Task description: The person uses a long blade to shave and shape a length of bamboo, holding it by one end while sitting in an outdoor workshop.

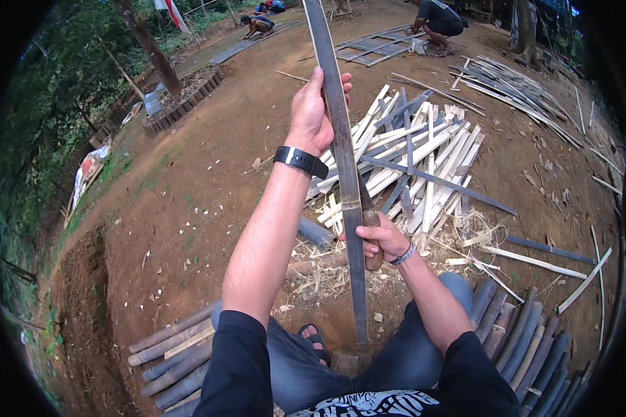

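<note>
A long dark bamboo strip (339, 118) stretches from the top of the view down between my knees, its lower end near a wooden block (350, 363). My left hand (315, 111) is closed around its upper part, thumb along one edge and fingertips showing past the other. Lower down, my right hand (382, 240) grips the brown wooden handle of a knife (372, 238), with the thumb against the strip. The dark blade points away from me along the strip's right edge; the strip hides part of it.
A heap of split bamboo strips (431, 153) lies just ahead. Bamboo poles (177, 347) are stacked at my left, and more poles (528, 340) at my right. Shavings (320, 278) cover the ground. Farther off, a person (438, 24) crouches by a bamboo lattice panel (375, 47).
</note>
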